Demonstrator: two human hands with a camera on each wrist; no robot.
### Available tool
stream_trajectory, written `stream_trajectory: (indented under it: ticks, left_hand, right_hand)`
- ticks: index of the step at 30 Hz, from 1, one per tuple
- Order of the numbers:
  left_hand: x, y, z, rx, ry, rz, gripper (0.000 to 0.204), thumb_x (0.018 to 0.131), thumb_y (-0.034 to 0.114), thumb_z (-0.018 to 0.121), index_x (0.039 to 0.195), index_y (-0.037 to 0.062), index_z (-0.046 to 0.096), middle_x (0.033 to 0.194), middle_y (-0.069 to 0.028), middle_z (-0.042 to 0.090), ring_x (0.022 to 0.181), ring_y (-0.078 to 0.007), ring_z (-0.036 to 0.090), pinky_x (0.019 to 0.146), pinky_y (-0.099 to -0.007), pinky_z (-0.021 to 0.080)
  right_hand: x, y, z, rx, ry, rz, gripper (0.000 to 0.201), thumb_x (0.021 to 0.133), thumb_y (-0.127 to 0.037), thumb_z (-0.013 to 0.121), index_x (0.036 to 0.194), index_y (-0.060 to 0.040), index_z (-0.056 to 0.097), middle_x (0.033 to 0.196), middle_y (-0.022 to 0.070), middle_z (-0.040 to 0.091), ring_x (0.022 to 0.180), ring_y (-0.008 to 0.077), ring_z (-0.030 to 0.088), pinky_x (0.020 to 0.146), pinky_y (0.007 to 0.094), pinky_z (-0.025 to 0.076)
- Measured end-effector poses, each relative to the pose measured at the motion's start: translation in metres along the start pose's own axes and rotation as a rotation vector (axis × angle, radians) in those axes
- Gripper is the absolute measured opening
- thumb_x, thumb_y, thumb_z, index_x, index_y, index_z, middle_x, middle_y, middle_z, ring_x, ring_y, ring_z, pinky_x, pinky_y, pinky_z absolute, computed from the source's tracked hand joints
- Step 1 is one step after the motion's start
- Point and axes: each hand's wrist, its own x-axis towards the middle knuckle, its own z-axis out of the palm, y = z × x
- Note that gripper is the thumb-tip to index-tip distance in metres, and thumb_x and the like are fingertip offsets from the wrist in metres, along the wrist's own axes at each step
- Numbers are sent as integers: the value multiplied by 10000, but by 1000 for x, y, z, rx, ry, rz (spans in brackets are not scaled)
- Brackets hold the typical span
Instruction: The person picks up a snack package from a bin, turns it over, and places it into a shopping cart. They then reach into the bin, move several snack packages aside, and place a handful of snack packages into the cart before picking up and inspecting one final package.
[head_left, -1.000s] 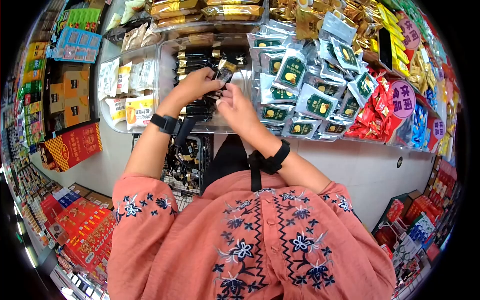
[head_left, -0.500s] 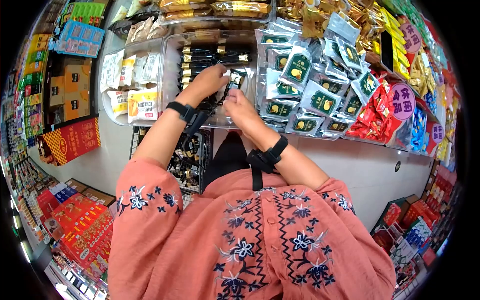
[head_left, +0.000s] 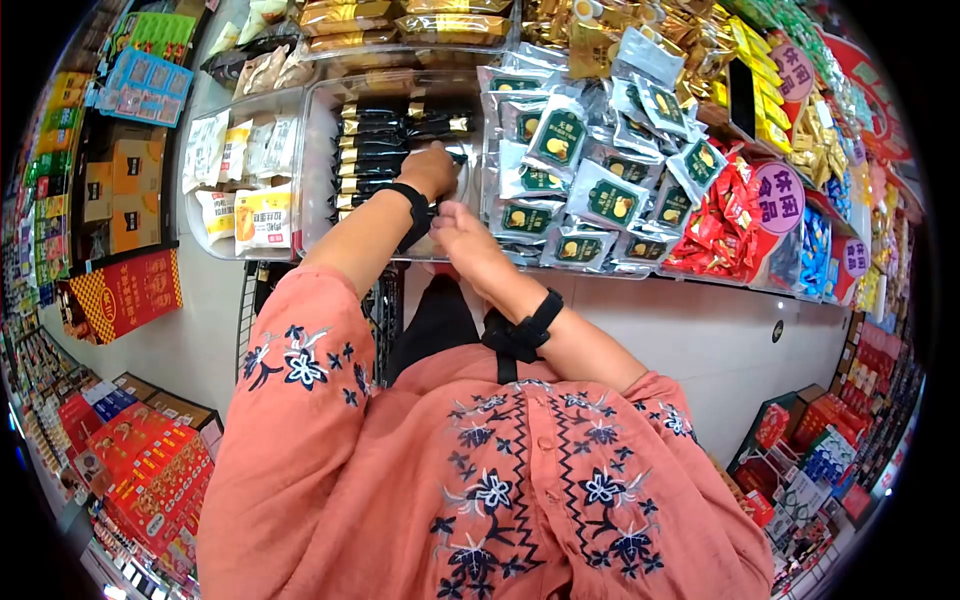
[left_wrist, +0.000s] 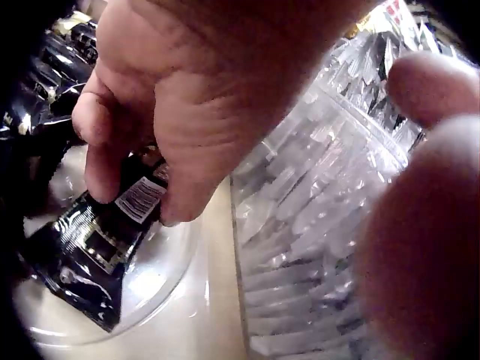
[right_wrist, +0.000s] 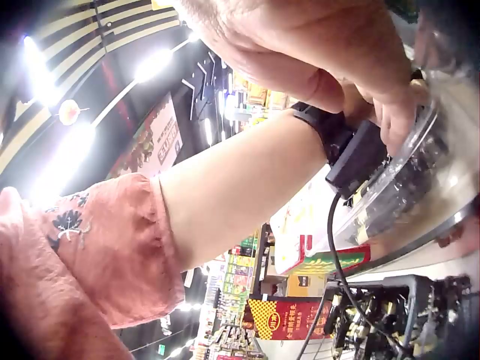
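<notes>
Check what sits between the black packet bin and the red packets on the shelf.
In the head view, a heap of silver-and-green pouches fills the stretch between the clear bin of black packets and the red packets.

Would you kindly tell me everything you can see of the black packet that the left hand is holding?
The black packet is a small glossy pouch, foil-like by its shine, with pale print and a white barcode label near its upper end. It lies tilted, its lower end on the floor of the clear plastic bin. The left hand pinches its upper end between curled fingers and thumb. Similar black packets lie stacked in the same bin.
</notes>
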Motion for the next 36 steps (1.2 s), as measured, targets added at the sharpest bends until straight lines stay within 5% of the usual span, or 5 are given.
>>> stream_trajectory:
  ticks: [8,13,21,27,36]
  left_hand:
    - [-41,-23,-58,-370,110,124,656,777,412,715,1099,-118,503,899,-302,678,839,-415,692,776,-444,550]
    - [-49,-70,-74,73,510,0,502,845,367,679,1135,-10,518,1069,-279,629,939,-390,674,794,-475,544]
    - [-13,-37,-43,73,528,518,347,840,176,659,1139,49,536,1050,-192,582,918,-373,652,756,-469,551]
    - [24,-25,-15,243,644,494,181,843,71,576,1023,54,563,985,-158,568,817,-308,675,637,-409,566]
    - [-5,-50,-56,-306,632,544,399,831,204,713,1172,60,561,1184,-189,584,909,-393,649,751,-456,535]
  right_hand:
    - [-16,-10,-1,-3,-101,-61,454,910,-144,504,1322,42,460,1221,209,605,1092,273,595,916,350,477]
    - [-29,-34,6,-82,-147,-12,439,932,-153,502,1332,21,452,1210,148,576,1034,212,573,871,326,487]
    - [-7,-32,7,-132,-77,-25,458,956,-179,507,1356,30,428,1258,165,557,1096,246,588,932,341,491]
    - [-14,-55,0,3,-7,69,482,955,-175,513,1360,61,404,1265,195,553,1107,240,588,903,336,510]
    - [-7,-77,-3,-9,-72,-20,449,962,-156,499,1340,70,416,1264,215,552,1113,256,596,902,337,512]
